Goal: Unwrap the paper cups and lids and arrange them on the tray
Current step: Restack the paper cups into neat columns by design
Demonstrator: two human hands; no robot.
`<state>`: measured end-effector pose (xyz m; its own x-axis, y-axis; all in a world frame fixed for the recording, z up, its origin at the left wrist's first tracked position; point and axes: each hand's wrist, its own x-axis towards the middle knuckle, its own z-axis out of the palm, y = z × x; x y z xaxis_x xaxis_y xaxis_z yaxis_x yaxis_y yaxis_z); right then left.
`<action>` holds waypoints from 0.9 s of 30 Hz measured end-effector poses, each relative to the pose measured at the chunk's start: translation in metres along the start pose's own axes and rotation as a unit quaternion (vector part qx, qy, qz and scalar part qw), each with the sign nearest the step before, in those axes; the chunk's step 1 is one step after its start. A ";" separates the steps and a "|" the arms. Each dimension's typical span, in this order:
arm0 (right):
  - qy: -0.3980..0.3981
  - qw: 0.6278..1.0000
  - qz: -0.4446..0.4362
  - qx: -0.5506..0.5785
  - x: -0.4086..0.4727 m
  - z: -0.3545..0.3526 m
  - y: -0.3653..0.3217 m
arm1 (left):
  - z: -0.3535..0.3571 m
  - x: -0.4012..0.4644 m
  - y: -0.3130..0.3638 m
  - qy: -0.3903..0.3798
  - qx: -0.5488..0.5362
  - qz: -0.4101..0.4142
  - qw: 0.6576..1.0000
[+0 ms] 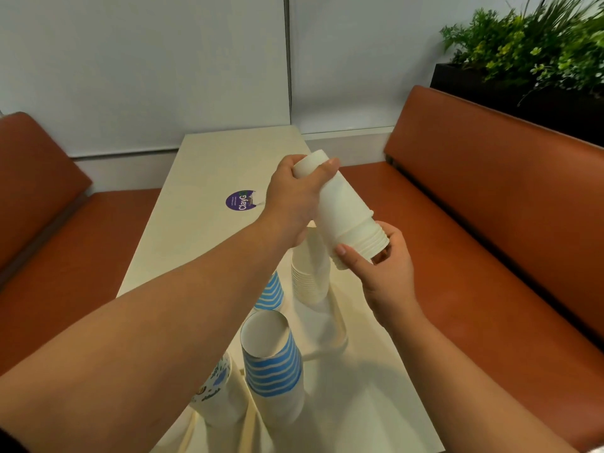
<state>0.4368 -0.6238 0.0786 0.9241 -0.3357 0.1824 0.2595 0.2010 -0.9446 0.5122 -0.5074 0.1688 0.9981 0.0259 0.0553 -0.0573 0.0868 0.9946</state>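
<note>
Paper cups [346,210], a plain white nested stack of them, lie tilted in the air between my two hands above the table [202,165]. My left hand [294,204] is wrapped around the upper, closed end of the stack, thumb pressed along its side and fingers curled behind. My right hand [382,266] grasps the lower end, where the rolled rims bunch together, thumb on the near side and fingers cupped under the open mouths.

Just below my left wrist stands a second white stack [310,273], upside down on the table and leaning slightly. Nearer to me, under my left forearm, is a blue-striped stack [271,361], also upside down, its bottom facing up. A second blue-striped stack [270,292] peeks out beyond it, mostly hidden by my arm. Beside the near striped stack, on the forearm side, a white stack with a printed pattern [217,384] stands partly covered.

Beyond my left hand a round purple sticker [240,201] sits on the tabletop. Orange benches [490,197] run along both sides, and a planter with greenery [536,50] sits far past my right hand.
</note>
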 end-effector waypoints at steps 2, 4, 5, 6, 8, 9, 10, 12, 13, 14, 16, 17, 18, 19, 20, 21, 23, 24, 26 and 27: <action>0.006 1.000 -0.005 -0.005 -0.001 -0.003 0.001 | 0.000 0.004 0.005 0.006 0.005 0.013 1.000; 0.022 1.000 0.004 0.007 -0.002 -0.008 0.003 | 0.000 0.007 0.014 0.005 0.019 0.046 0.999; 0.034 0.999 0.011 0.015 -0.001 -0.011 0.005 | -0.001 0.010 0.021 0.013 0.026 0.074 0.997; 0.049 0.998 0.019 0.026 -0.001 -0.014 0.007 | -0.003 0.013 0.029 0.026 0.040 0.109 0.993; 0.083 0.995 0.036 0.047 0.000 -0.019 0.009 | -0.008 0.016 0.042 0.048 0.097 0.177 0.978; 0.099 0.993 0.042 0.051 0.000 -0.022 0.009 | -0.010 0.018 0.044 0.050 0.131 0.197 0.970; 0.114 0.991 0.045 0.052 0.001 -0.024 0.010 | -0.013 0.019 0.043 0.044 0.161 0.204 0.965; 0.129 0.989 0.045 0.051 0.002 -0.026 0.009 | -0.016 0.019 0.032 0.012 0.210 0.189 0.959; 0.131 0.989 0.044 0.051 0.003 -0.027 0.009 | -0.016 0.018 0.024 -0.007 0.230 0.178 0.957; 0.132 0.989 0.043 0.052 0.003 -0.027 0.009 | -0.016 0.017 0.015 -0.023 0.247 0.170 0.954; 0.130 0.989 0.044 0.052 0.003 -0.027 0.008 | -0.017 0.015 -0.001 -0.044 0.276 0.160 0.947; 0.130 0.989 0.045 0.050 0.003 -0.026 0.008 | -0.018 0.014 -0.006 -0.049 0.288 0.149 0.945; 0.131 0.989 0.046 0.048 0.002 -0.026 0.008 | -0.018 0.013 -0.011 -0.056 0.295 0.136 0.944; 0.130 0.989 0.047 0.049 0.002 -0.026 0.008 | -0.019 0.013 -0.015 -0.062 0.299 0.121 0.944; 0.128 0.989 0.047 0.053 0.001 -0.025 0.008 | -0.020 0.013 -0.017 -0.067 0.301 0.109 0.945; 0.124 0.989 0.047 0.059 0.001 -0.024 0.007 | -0.020 0.013 -0.017 -0.069 0.299 0.105 0.946; 0.106 0.990 0.047 0.078 0.000 -0.022 0.005 | -0.020 0.012 -0.014 -0.055 0.272 0.122 0.953; 0.091 0.990 0.048 0.091 -0.001 -0.021 0.004 | -0.018 0.010 -0.010 -0.040 0.253 0.135 0.957; 0.056 0.991 0.050 0.109 -0.001 -0.016 0.000 | -0.012 0.003 -0.005 -0.015 0.207 0.134 0.969; 0.038 0.992 0.047 0.112 -0.002 -0.013 -0.001 | -0.008 0.000 -0.004 -0.015 0.176 0.114 0.978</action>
<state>0.4314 -0.6353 0.0760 0.9258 -0.3720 0.0667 0.2363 0.4322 -0.8703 0.5118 -0.4995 0.1639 0.9608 -0.0257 0.2759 -0.2726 -0.2653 0.9248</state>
